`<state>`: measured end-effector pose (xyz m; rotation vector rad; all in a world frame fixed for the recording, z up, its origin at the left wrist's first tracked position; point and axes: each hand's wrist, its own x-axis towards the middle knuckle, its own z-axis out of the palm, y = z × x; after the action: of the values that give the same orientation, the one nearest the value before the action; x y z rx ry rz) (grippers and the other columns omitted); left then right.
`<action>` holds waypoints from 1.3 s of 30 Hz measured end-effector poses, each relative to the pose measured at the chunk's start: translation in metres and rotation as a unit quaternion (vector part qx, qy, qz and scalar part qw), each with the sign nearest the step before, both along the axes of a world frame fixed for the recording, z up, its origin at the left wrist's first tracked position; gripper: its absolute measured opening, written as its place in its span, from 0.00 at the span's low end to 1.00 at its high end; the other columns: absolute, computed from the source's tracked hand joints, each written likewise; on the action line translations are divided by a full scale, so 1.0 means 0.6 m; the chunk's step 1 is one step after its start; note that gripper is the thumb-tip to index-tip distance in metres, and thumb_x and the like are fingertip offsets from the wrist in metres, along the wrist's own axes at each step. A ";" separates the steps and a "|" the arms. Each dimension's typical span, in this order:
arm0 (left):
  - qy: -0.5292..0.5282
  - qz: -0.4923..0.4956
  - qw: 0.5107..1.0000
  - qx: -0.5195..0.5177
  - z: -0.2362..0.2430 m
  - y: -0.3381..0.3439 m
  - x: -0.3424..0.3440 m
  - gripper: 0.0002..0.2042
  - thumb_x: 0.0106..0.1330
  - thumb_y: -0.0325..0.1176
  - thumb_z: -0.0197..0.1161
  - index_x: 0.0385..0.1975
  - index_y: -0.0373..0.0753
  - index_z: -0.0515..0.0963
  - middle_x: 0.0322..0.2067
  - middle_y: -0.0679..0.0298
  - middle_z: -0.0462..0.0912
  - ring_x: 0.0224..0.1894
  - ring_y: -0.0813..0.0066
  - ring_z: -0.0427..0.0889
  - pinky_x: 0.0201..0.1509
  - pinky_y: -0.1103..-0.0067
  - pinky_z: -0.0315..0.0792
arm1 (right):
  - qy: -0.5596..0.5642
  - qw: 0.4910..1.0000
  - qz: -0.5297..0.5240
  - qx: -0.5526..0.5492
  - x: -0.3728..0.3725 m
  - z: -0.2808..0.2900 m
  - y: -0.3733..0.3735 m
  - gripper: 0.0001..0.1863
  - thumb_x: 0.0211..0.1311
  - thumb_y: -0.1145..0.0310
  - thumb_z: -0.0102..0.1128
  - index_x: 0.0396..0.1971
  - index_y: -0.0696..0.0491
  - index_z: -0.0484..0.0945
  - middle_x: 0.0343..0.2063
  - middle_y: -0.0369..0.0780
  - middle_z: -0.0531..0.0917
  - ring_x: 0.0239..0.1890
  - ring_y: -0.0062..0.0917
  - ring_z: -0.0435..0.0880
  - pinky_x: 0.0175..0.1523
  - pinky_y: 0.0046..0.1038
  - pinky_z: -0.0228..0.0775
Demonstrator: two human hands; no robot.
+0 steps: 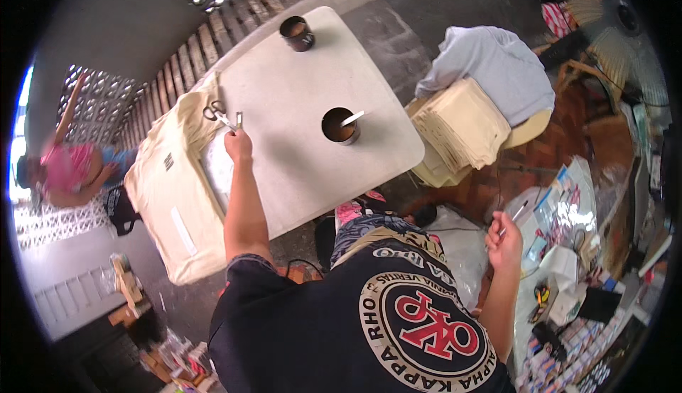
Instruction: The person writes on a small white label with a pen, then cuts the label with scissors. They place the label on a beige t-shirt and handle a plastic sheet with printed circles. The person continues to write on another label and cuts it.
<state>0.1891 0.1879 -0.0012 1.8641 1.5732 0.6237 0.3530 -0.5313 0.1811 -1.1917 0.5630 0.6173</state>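
Observation:
My left hand [237, 144] is closed around the black-handled scissors [215, 112] and a small metal piece beside them, over the white table [270, 88] near the folded cream fabric [170, 194], which carries a pale strip. My right hand [503, 240], out past the table's near right corner, grips a slender pen-like tool [520, 210]. A dark cup of brown contents [335, 129] with a white stick [353, 117] in it stands on the table; another dark cup [297, 36] sits at the far end.
A stack of cream cloth [458, 127] and a grey draped cloth [497, 59] lie right of the table. Cluttered plastic and small items [561, 286] fill the lower right. A person in pink [67, 162] is at the far left. A fan [625, 17] is at the upper right.

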 end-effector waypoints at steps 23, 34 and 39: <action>0.346 -0.774 0.288 -0.445 0.314 -1.036 0.315 0.12 0.75 0.33 0.53 0.41 0.34 0.81 0.21 0.73 0.73 0.21 0.88 0.69 0.25 0.86 0.64 | -0.311 0.844 0.245 -0.361 -0.215 -0.041 -0.249 0.22 0.54 0.72 0.62 0.52 0.50 0.78 0.44 0.47 0.83 0.45 0.46 0.83 0.48 0.43 0.76; -0.050 -0.970 0.237 0.027 0.248 -1.706 0.465 0.18 0.63 0.44 0.66 0.41 0.33 0.81 0.37 0.50 0.85 0.41 0.52 0.84 0.47 0.64 0.77 | 0.047 0.934 -0.320 -0.149 -0.407 -0.139 -0.308 0.29 0.52 0.62 0.80 0.51 0.57 0.79 0.27 0.31 0.79 0.30 0.16 0.75 0.36 0.22 0.69; -0.129 -0.906 0.286 0.283 0.224 -1.936 0.412 0.16 0.63 0.41 0.64 0.41 0.33 0.82 0.40 0.47 0.86 0.45 0.49 0.85 0.49 0.64 0.79 | 0.049 0.873 -0.474 -0.107 -0.403 -0.147 -0.299 0.20 0.55 0.66 0.77 0.44 0.57 0.81 0.25 0.30 0.81 0.26 0.13 0.76 0.31 0.19 0.68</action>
<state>0.4361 -0.9738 0.1332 2.2533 -1.6251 0.1358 0.1110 -0.7107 0.0932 -0.9288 1.2163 -0.2404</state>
